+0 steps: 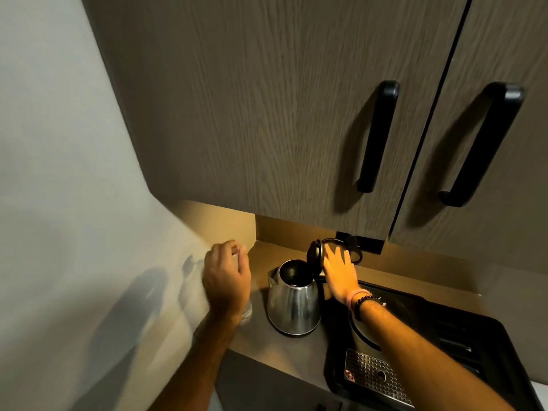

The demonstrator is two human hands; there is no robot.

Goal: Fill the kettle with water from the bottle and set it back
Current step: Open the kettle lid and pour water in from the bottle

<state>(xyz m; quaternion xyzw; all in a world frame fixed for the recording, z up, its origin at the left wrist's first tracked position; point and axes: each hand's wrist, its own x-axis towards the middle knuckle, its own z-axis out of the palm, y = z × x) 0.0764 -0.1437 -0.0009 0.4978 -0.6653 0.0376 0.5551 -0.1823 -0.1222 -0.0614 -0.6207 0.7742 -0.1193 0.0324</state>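
Observation:
A steel kettle (293,304) stands on the brown counter, off its base, with its black lid (315,256) flipped up and the dark inside showing. My right hand (339,269) is spread flat just behind the raised lid, fingers apart and touching or nearly touching it. My left hand (226,280) is wrapped around a clear plastic bottle (245,311) left of the kettle; the hand hides most of the bottle, and only its lower part and a bit of the top show.
A black tray (480,345) to the right holds the round kettle base (363,333) and a perforated metal drip grid (376,378). Dark wood cabinets with black handles (378,137) hang low overhead. A pale wall closes the left side. A black cord (354,253) coils behind the kettle.

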